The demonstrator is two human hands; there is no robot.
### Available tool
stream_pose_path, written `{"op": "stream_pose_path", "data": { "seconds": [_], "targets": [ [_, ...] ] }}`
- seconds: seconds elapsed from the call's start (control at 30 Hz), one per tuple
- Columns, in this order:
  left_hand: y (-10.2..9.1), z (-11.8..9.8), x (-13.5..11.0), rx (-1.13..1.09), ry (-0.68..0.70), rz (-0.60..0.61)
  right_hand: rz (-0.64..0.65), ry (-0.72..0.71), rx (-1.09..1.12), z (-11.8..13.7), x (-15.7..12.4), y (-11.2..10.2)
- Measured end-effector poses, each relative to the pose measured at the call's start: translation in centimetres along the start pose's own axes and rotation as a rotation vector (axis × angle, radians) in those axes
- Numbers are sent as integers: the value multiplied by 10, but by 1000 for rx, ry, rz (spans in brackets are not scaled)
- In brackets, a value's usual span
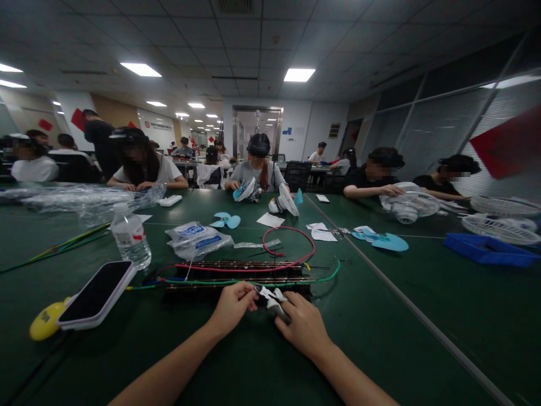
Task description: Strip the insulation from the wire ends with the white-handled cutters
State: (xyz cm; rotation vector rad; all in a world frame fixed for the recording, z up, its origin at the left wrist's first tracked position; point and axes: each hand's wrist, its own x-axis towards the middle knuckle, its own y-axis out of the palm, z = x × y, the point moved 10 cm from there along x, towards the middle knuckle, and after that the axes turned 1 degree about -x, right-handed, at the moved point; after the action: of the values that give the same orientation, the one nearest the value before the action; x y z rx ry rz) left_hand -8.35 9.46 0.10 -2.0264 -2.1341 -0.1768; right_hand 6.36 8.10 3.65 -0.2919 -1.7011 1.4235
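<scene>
My right hand (pixel 305 326) is wrapped round the white and grey handles of a pair of pliers (pixel 270 295), jaws pointing left. Close by the jaws, my left hand (pixel 232 307) is closed in a pinch; whatever lies between its fingertips is too small to make out. Just beyond both hands are long dark terminal strips (pixel 236 291) with rows of metal contacts. A green wire (pixel 228 283) runs along them and curls up at the right. Behind it lies a red wire (pixel 315 248), bent into a loop. A thin dark strand stands up near the middle of the strips.
A phone (pixel 99 293) rests on a yellow object (pixel 47 321) at the left, near a water bottle (pixel 129 237). Plastic bags (pixel 198 239), blue fan blades (pixel 226 220) and a blue tray (pixel 490 249) lie farther off. Several people sit around the green table (pixel 380 349), some handling fan parts.
</scene>
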Motion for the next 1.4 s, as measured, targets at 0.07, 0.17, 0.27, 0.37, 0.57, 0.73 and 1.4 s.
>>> {"op": "stream_pose_path", "data": {
  "seconds": [0.07, 0.17, 0.27, 0.37, 0.57, 0.73, 1.4],
  "targets": [
    [0, 2, 0, -3, -2, 4, 0, 8, -27, 0, 0, 0],
    [0, 5, 1, -4, -19, 1, 17, 11, -51, 0, 0, 2],
    [0, 7, 0, -3, -25, -1, 16, 7, -58, 1, 0, 1],
    [1, 5, 0, -4, -20, -2, -1, 6, -54, 1, -1, 0],
    [1, 3, 0, -8, -19, -3, -38, 1, -48, 0, -2, 0],
    [0, 1, 0, 5, -7, -6, -67, 3, -36, 0, -3, -2],
    [-4, 0, 0, 77, 11, -54, -41, 75, -66, 1, 0, -2]
  ]
}}
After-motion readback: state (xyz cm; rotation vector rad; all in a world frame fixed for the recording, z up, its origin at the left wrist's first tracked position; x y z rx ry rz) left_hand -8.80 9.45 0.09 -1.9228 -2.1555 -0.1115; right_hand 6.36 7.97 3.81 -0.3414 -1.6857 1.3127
